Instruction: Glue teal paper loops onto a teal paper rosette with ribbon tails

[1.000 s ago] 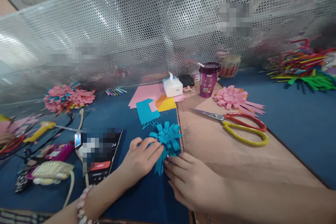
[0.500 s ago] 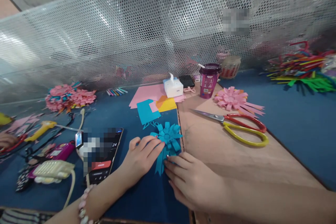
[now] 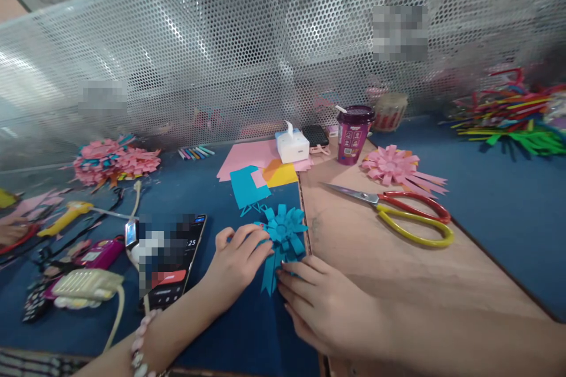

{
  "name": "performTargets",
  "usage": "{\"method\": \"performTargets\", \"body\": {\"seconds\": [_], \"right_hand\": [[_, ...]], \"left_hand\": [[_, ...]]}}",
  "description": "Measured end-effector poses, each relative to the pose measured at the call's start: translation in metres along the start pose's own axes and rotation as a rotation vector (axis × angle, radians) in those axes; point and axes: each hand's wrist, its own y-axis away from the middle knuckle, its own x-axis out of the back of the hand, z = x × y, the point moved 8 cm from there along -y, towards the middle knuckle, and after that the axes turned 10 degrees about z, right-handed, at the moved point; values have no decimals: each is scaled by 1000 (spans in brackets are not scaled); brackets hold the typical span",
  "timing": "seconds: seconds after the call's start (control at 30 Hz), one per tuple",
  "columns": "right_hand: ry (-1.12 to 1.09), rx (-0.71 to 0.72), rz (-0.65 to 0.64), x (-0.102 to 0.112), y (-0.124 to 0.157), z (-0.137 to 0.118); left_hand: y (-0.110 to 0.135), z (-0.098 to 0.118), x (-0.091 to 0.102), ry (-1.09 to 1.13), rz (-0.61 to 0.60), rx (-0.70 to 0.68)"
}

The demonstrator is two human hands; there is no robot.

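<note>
A blue paper flower (image 3: 285,232) with looped petals and long cut strips lies on the blue mat at the edge of a brown board. My left hand (image 3: 236,260) rests on the flower's left side, its curled fingers pressing the petals. From below, my right hand (image 3: 319,301) has its fingers close together and its fingertips pinching the flower's lower strips. A bead bracelet (image 3: 139,346) is on my left wrist.
Red and yellow scissors (image 3: 400,212) and a pink paper flower (image 3: 391,166) lie on the brown board (image 3: 380,259). Behind are a purple cup (image 3: 352,134), a white box (image 3: 291,145) and coloured paper sheets (image 3: 254,174). A phone (image 3: 170,259) and tools lie left. A perforated metal screen stands behind.
My left hand's fingers have shifted slightly on the flower's petals. My right hand has stayed put at the strips.
</note>
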Motion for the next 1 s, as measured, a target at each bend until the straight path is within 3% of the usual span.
{"method": "performTargets", "body": {"seconds": [0.67, 0.83, 1.0], "right_hand": [[-3, 3, -18, -3, 2, 0], [-30, -33, 7, 6, -4, 1], [-18, -204, 220, 42, -15, 28]], "left_hand": [[-4, 1, 3, 25, 8, -13], [-6, -7, 5, 114, 25, 92], [-10, -35, 5, 296, -56, 304]]}}
